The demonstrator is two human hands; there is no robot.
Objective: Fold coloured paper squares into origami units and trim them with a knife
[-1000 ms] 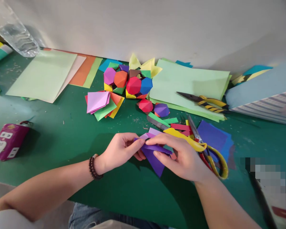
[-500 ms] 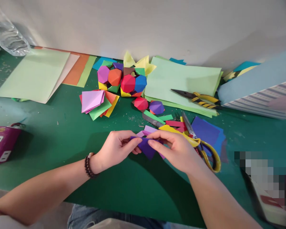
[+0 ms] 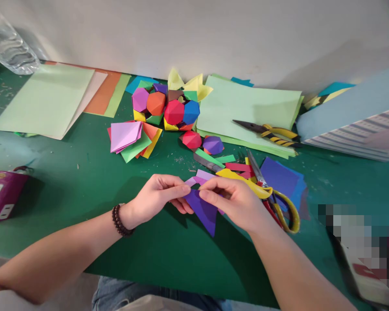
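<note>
**A:** Hands?

**B:** Both narrow, pinching. Left hand [image 3: 156, 194] has thumb and fingers on the dark purple paper [image 3: 203, 211], right hand [image 3: 235, 201] grips it from the other side.

**A:** Where's the paper?

**B:** Between the hands, held over the green mat [image 3: 68, 233], one point hanging down. Lilac folded bit [image 3: 203, 175] just behind it, can't tell if joined.

**A:** Near the right hand?

**B:** Scissors [image 3: 280, 207] with yellow handles just beside it, partly over blue paper squares [image 3: 280, 179].

**A:** Further back?

**B:** Heap of folded paper balls [image 3: 174, 112], pliers [image 3: 266, 133] lying on pale green sheets [image 3: 246, 108]. Beaded bracelet [image 3: 119, 221] on the left wrist [image 3: 129, 215].
</note>
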